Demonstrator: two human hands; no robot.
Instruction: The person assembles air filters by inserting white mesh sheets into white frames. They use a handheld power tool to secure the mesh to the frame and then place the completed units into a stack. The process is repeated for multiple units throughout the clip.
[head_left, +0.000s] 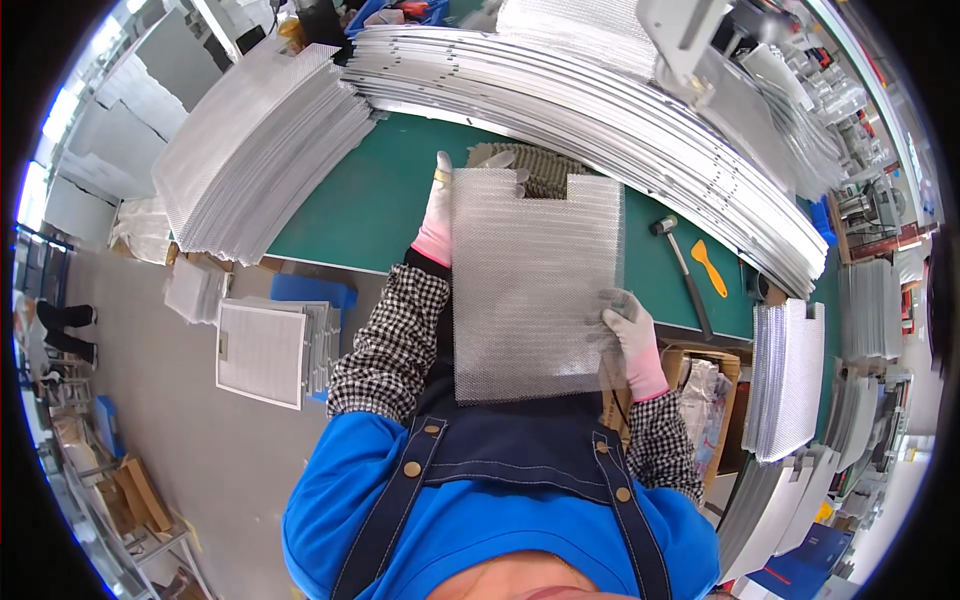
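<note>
A silvery metal mesh sheet with a rectangular notch in its far edge is held up in front of my apron. At its upper left edge is my left hand, in a white glove with a pink cuff; its thumb points up along the edge and other fingers go behind the sheet, partly hidden. My right hand, gloved likewise, grips the sheet's lower right edge, with fingertips partly seen through the mesh. Just beyond the sheet, a grey-brown corrugated piece lies on the green tabletop.
Tall mesh stacks stand at left; long metal strips curve across the back. A hammer and yellow scraper lie at right. More mesh sheets stand far right, near an open cardboard box. Framed panels are at lower left.
</note>
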